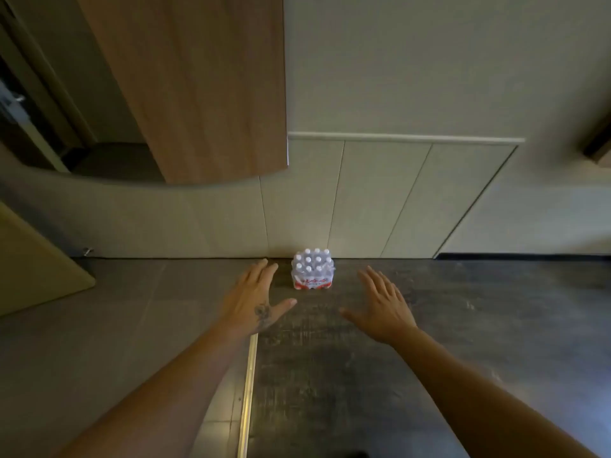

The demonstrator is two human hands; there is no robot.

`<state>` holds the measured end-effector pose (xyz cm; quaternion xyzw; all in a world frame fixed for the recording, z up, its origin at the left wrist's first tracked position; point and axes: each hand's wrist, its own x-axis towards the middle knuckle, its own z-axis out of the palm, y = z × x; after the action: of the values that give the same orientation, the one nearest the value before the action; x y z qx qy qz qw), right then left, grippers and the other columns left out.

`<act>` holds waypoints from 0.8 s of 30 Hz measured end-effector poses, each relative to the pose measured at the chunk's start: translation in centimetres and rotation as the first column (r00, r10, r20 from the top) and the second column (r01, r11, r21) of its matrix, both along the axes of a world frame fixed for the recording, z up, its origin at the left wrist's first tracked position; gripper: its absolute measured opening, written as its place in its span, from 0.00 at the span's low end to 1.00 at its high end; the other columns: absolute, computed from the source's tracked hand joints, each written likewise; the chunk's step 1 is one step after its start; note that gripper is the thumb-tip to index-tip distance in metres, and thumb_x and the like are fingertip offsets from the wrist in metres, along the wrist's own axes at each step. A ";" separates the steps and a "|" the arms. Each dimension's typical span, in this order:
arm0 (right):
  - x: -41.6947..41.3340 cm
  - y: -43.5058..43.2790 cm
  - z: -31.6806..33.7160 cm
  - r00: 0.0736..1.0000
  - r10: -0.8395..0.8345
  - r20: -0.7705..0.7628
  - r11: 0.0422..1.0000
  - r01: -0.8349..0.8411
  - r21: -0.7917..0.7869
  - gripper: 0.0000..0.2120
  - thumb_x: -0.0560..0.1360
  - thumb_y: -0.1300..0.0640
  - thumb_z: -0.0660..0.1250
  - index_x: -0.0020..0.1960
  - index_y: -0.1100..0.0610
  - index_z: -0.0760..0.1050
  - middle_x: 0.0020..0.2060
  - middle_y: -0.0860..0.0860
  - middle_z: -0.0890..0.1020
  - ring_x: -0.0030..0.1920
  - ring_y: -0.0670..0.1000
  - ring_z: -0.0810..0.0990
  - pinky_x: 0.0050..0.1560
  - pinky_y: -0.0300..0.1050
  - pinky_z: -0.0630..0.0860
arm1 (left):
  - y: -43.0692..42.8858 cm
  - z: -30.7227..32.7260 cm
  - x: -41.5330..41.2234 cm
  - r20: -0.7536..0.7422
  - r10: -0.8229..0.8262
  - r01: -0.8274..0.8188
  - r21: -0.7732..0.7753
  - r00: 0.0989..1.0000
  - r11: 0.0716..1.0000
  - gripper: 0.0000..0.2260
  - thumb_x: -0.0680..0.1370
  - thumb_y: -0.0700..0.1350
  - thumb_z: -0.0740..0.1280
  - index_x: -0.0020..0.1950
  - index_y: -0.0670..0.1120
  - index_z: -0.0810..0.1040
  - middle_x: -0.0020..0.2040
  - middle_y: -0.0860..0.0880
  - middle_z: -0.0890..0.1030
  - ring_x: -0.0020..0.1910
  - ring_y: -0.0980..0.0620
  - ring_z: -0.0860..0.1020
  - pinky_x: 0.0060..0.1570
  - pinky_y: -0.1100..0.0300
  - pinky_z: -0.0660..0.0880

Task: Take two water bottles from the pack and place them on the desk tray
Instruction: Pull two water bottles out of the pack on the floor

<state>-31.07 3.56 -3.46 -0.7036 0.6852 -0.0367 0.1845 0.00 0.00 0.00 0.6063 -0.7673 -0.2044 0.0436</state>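
Observation:
A shrink-wrapped pack of water bottles (312, 269) stands on the dark floor against the pale wall panels, with several white caps on top and a red-and-white label on its front. My left hand (256, 299) hovers to the left of the pack, fingers spread, palm down, holding nothing. My right hand (382, 304) hovers to the right of the pack, also spread and empty. Neither hand touches the pack. No desk tray is in view.
A wooden cabinet panel (205, 87) hangs over the upper left. A metal floor strip (248, 391) runs between grey tiles on the left and darker flooring on the right. A beige door edge (36, 259) juts in at far left.

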 end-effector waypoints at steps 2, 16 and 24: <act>-0.1 -0.8 -0.4 1.000 -0.009 0.015 1.000 0.009 0.010 0.52 0.76 0.21 0.57 0.88 0.48 0.43 0.89 0.51 0.44 0.88 0.56 0.43 0.85 0.58 0.42 | -1.2 -0.4 -0.4 -0.022 0.009 -0.008 0.023 1.000 1.000 0.46 0.79 0.74 0.65 0.90 0.51 0.57 0.91 0.46 0.55 0.89 0.41 0.58 0.85 0.40 0.63; -5.8 -17.2 -5.3 0.997 -0.021 0.070 0.994 0.013 0.108 0.52 0.76 0.23 0.59 0.88 0.51 0.46 0.89 0.53 0.48 0.88 0.57 0.47 0.86 0.58 0.49 | -14.3 -2.5 -5.9 0.055 0.065 -0.071 0.107 0.996 0.992 0.45 0.80 0.72 0.67 0.90 0.51 0.57 0.92 0.47 0.53 0.89 0.42 0.57 0.84 0.41 0.63; -6.1 -25.3 -7.8 0.994 0.027 0.109 0.986 -0.045 0.159 0.50 0.78 0.26 0.62 0.88 0.50 0.45 0.89 0.53 0.50 0.88 0.57 0.49 0.86 0.58 0.50 | -21.6 -5.6 -6.6 0.048 0.093 -0.100 0.172 0.994 0.980 0.46 0.79 0.73 0.66 0.90 0.52 0.57 0.91 0.46 0.56 0.89 0.42 0.58 0.84 0.41 0.64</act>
<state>-37.21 -21.73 -11.22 -0.6958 0.6622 -0.0154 0.2778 -6.63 -21.57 -5.56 0.6483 -0.7168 -0.2563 -0.0151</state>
